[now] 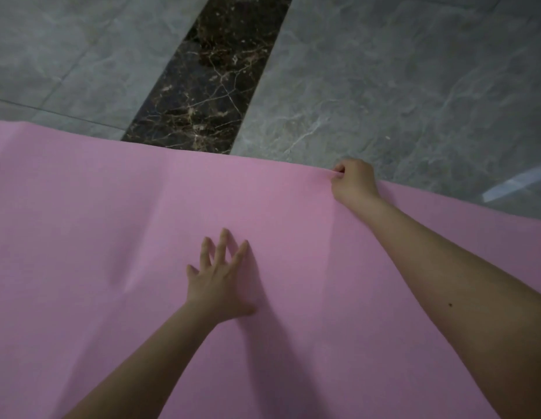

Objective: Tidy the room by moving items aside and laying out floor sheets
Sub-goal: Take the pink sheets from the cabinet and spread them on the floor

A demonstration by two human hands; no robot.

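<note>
Currently the pink floor sheet [112,237] covers the lower two thirds of the head view, lying over a grey tiled floor [414,86] that is crossed by a dark veined marble strip [211,77]. Far edge of the sheet runs from upper left down to the right.

Right hand [352,181]: at the far edge, fingers curled in, pinching the edge of the sheet between thumb and fingers. A small pucker shows at the pinch.

Left hand [220,276]: flat on the sheet near its middle, fingers spread and straight, palm down, pressing or steadying (contact under the palm is hidden, so pressure is a guess).

Sheet is not yet flat: a shallow dent sits left of the left hand, and faint fold lines run toward the far edge.

Judgement on the step: spreading and positioning the sheet. To do it well:
- keep the left palm as an anchor so the near part does not creep
- draw the pinched edge away and slightly outward, low to the floor, so tension runs through the dent
- pull evenly; a thin sheet could crease or tear at a single pinch
- check the far edge against the tile joints for squareness
</note>
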